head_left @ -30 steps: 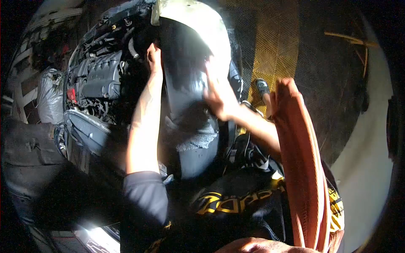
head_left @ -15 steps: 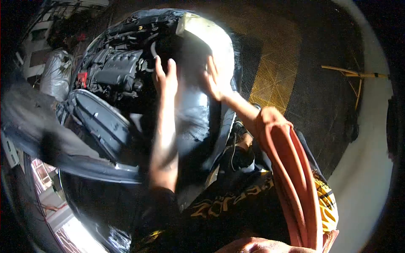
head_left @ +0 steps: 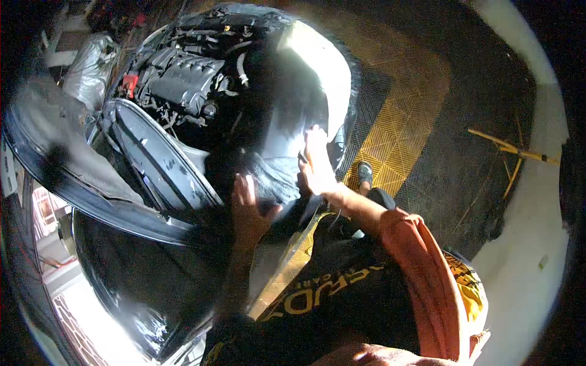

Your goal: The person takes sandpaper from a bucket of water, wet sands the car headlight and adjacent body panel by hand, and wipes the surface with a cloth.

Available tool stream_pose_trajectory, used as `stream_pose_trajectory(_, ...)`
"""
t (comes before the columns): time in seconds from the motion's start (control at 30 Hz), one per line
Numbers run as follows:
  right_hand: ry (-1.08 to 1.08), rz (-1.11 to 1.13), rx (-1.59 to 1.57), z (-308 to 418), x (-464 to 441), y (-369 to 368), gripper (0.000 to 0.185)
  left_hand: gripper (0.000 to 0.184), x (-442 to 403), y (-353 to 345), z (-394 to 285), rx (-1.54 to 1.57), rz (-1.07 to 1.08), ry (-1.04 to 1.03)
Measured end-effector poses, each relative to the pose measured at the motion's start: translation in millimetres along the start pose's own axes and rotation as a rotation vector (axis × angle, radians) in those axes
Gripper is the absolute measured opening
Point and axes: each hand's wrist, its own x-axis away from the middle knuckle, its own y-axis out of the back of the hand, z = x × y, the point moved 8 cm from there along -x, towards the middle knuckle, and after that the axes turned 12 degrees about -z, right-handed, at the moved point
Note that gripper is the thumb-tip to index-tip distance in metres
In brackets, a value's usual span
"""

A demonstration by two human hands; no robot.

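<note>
A dark car fender (head_left: 296, 100) fills the middle of the view, with bright light glaring along its outer side. On its near part lies a grey, cloth-like patch (head_left: 274, 177). At the left edge of this patch is my left hand (head_left: 251, 207), open, fingers stretched and thumb apart, partly in shadow. My right hand (head_left: 317, 163) is open too, its fingers pointing up along the fender at the right side of the patch. Neither hand shows anything held. Whether the palms press on the surface cannot be seen.
Left of the fender is the engine bay with its engine cover (head_left: 186, 79) and a red part (head_left: 129, 85). The raised hood (head_left: 73, 152) stands at the left. A yellow stand (head_left: 513, 149) is at the right, beyond the black and yellow floor tiles (head_left: 397, 122).
Both hands have come down and back along the fender toward my body. The left hand has left the engine side and is now beside the grey patch. My view has shifted slightly.
</note>
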Motion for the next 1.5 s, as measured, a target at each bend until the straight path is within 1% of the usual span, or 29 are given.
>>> stream_pose_trajectory(0.03,-0.007,-0.037,0.056,-4.4,-19.5,2.3,0.076,0.113,0.7,0.3,2.9,-0.006,-0.002,0.016)
stream_pose_trajectory(0.1,0.085,-0.026,0.252,-53.8,-85.9,-10.1,0.068,0.114,2.5,-8.0,5.2,-0.010,0.049,0.016)
stream_pose_trajectory(0.13,0.111,0.010,0.213,-79.4,-106.2,-14.7,0.067,0.114,6.4,-11.8,9.4,-0.037,0.076,0.049)
stream_pose_trajectory(0.2,0.060,0.031,0.150,-68.7,-100.4,-4.9,0.067,0.113,5.5,-4.7,5.7,-0.035,0.072,0.095)
stream_pose_trajectory(0.27,0.099,0.019,0.180,0.0,-52.8,12.9,0.069,0.112,-1.0,5.4,-2.9,-0.043,0.005,0.085)
stream_pose_trajectory(0.3,0.154,0.020,-0.008,21.4,-20.7,14.3,0.072,0.112,-1.2,4.7,-3.8,-0.082,-0.029,0.064)
stream_pose_trajectory(0.37,0.150,0.062,0.001,26.7,-24.0,17.3,0.070,0.113,-1.4,5.8,-3.2,-0.077,-0.089,0.046)
stream_pose_trajectory(0.43,0.122,-0.002,0.189,-7.3,-81.9,15.6,0.066,0.114,-1.8,8.1,-5.4,-0.121,0.012,0.074)
stream_pose_trajectory(0.47,0.118,0.006,0.229,-30.9,-89.8,7.4,0.065,0.116,0.6,14.0,-9.1,-0.065,-0.034,0.036)
stream_pose_trajectory(0.53,0.111,0.023,0.310,-77.8,-105.2,-9.1,0.064,0.120,-0.5,18.3,-12.0,-0.065,-0.003,0.101)
stream_pose_trajectory(0.57,0.286,-0.121,0.352,-56.6,-90.3,-8.5,0.064,0.120,-2.7,14.9,-5.7,-0.064,0.015,0.099)
stream_pose_trajectory(0.6,0.163,-0.051,0.351,-0.5,-63.9,12.3,0.064,0.120,-3.5,10.4,-1.6,-0.062,0.017,0.082)
stream_pose_trajectory(0.63,0.294,0.484,1.121,-12.6,-6.4,-34.0,0.064,0.121,-0.2,7.9,-1.2,-0.053,-0.030,0.041)
stream_pose_trajectory(0.7,0.040,0.266,-0.037,3.9,44.7,-28.6,0.070,0.121,-0.6,5.1,-4.7,-0.041,-0.082,0.001)
stream_pose_trajectory(0.8,0.101,-0.050,0.181,-4.2,-69.8,15.7,0.072,0.121,-2.9,4.0,-3.1,-0.140,0.004,0.003)
stream_pose_trajectory(0.87,0.130,-0.078,0.246,-64.0,-89.5,-9.7,0.071,0.121,0.3,15.2,-16.9,-0.143,-0.073,-0.052)
stream_pose_trajectory(0.97,0.132,-0.122,0.188,9.2,-60.7,15.1,0.069,0.120,-2.0,21.4,-15.1,-0.094,-0.055,0.029)
stream_pose_trajectory(1.03,0.187,-0.008,-0.038,52.2,-9.6,14.9,0.071,0.119,-2.2,13.9,-8.0,-0.111,-0.103,-0.007)
stream_pose_trajectory(1.1,0.215,0.056,0.003,37.8,-28.6,16.3,0.074,0.122,-14.6,20.0,-25.1,0.020,-0.323,-0.167)
stream_pose_trajectory(1.13,0.243,0.026,0.083,21.7,-55.2,14.2,0.076,0.125,-31.2,15.5,-33.3,-0.009,-0.262,-0.175)
stream_pose_trajectory(1.17,0.173,0.004,0.184,8.7,-88.0,15.3,0.063,0.122,-45.9,6.2,-43.6,-0.137,-0.163,-0.082)
stream_pose_trajectory(1.2,0.788,0.038,0.677,2.8,-90.7,1.7,0.046,0.112,-52.0,-5.8,-47.3,-0.103,-0.163,-0.076)
stream_pose_trajectory(1.23,0.723,-0.012,0.565,-2.2,-98.9,-0.3,0.047,0.101,-56.4,-15.3,-43.4,-0.069,-0.165,-0.070)
stream_pose_trajectory(1.27,0.665,-0.063,0.446,-2.8,-108.6,-0.2,0.047,0.101,-54.9,-27.8,-24.5,-0.072,-0.168,-0.063)
stream_pose_trajectory(1.3,0.679,-0.032,0.499,-2.1,-99.9,-0.8,0.061,0.086,-52.6,-40.4,-2.1,0.049,-0.198,-0.061)
stream_pose_trajectory(1.33,0.558,-0.021,0.294,19.3,-85.4,5.5,0.061,0.071,-48.9,-47.8,12.6,0.171,-0.231,-0.061)
stream_pose_trajectory(1.37,0.436,-0.008,0.087,45.2,-61.0,10.3,0.060,0.049,-42.6,-38.7,17.0,0.153,-0.367,-0.062)
stream_pose_trajectory(1.43,0.336,0.160,0.094,58.1,-12.9,-4.5,0.075,0.043,-40.5,-1.8,-1.8,0.045,-0.313,-0.032)
stream_pose_trajectory(1.5,0.389,0.127,0.062,50.9,-34.4,0.4,0.076,0.034,-32.3,25.1,-0.6,0.186,-0.518,-0.107)
